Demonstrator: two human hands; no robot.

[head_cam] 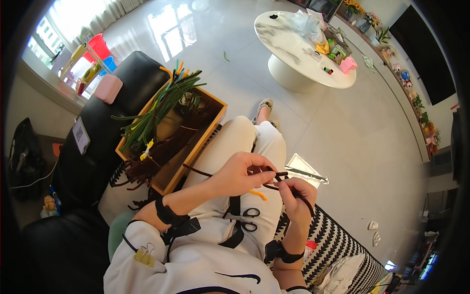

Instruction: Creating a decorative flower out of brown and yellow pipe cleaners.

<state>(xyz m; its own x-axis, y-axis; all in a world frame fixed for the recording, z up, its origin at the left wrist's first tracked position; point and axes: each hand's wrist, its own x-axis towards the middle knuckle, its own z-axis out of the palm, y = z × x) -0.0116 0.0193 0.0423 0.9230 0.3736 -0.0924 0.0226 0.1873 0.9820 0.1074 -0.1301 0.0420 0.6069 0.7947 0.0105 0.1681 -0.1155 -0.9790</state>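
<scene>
In front of my lap, my left hand (244, 174) pinches a dark brown chenille stem (282, 173) between thumb and fingers. My right hand (298, 194) grips brown stem as well, close beside the left, and one length bends down along its outer side. A brown tail (197, 170) also runs out behind my left hand towards the box. Fingers hide where the stems meet, so I cannot tell whether it is one piece or more. Below the hands, black-handled scissors (250, 219) lie on my lap. An orange stem (259, 194) rests on my trousers.
At my left stands a wooden box (205, 147) with green stems (161, 106) and bundled brown stems (169, 145). A phone (81, 135) and a pink case (108, 89) sit on the black sofa arm (137, 73). Ahead is an oval marble-patterned table (279, 40).
</scene>
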